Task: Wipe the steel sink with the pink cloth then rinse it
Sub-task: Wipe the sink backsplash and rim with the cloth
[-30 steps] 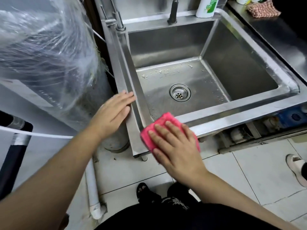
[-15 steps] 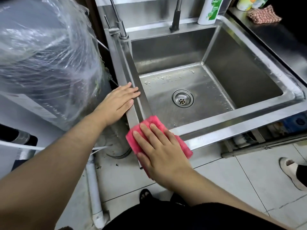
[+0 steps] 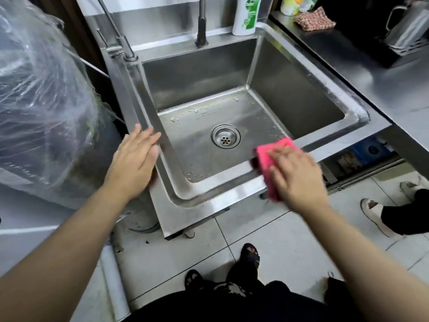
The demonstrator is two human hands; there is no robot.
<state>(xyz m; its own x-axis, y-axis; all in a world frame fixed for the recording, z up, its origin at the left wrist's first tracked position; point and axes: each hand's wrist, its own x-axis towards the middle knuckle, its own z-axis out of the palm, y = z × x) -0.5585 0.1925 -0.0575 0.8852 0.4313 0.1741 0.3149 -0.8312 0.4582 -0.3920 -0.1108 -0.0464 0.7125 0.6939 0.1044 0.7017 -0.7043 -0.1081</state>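
The steel sink fills the middle of the view, with a round drain in its wet floor. My right hand lies flat on the pink cloth and presses it against the sink's front rim, right of centre. My left hand rests with fingers spread on the left rim of the sink and holds nothing. A dark tap stem rises from the back ledge; its spout is out of view.
A white and green soap bottle stands at the back right corner. The steel counter on the right carries a checked cloth and a steel jug. A plastic-wrapped bulk stands left. Another person's shoes are at right.
My right hand has slid the pink cloth along the front rim, from the front left corner to right of centre. My left hand stays on the left rim.
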